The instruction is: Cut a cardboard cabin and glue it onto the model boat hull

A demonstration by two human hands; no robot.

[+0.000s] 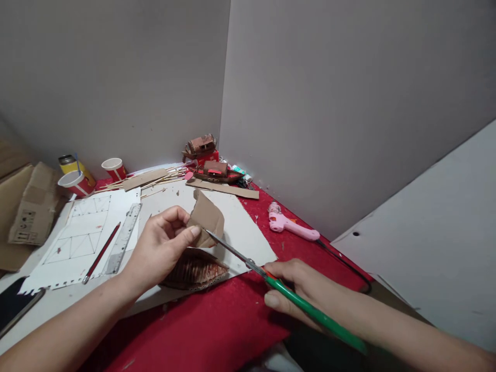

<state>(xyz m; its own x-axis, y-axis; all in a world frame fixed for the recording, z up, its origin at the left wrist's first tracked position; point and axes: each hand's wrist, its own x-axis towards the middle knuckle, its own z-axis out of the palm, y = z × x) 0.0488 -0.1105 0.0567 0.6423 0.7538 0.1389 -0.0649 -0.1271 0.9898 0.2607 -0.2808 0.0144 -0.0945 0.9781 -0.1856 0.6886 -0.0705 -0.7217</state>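
My left hand pinches a small piece of brown cardboard between thumb and fingers, above the white board. In my right hand is a pair of scissors with green handles. Their blade tips meet the lower edge of the cardboard, close to my left thumb; whether the blades are apart is hard to make out. Beneath the cardboard and my left hand lies a brown, boat-shaped cardboard hull with a ribbed inside, partly covered by the hand.
Two small model boats stand in the back corner by thin wooden sticks and cardboard strips. A pink glue gun lies at right. Leftward are paper cups, a drawing sheet, ruler, pencil and cardboard box.
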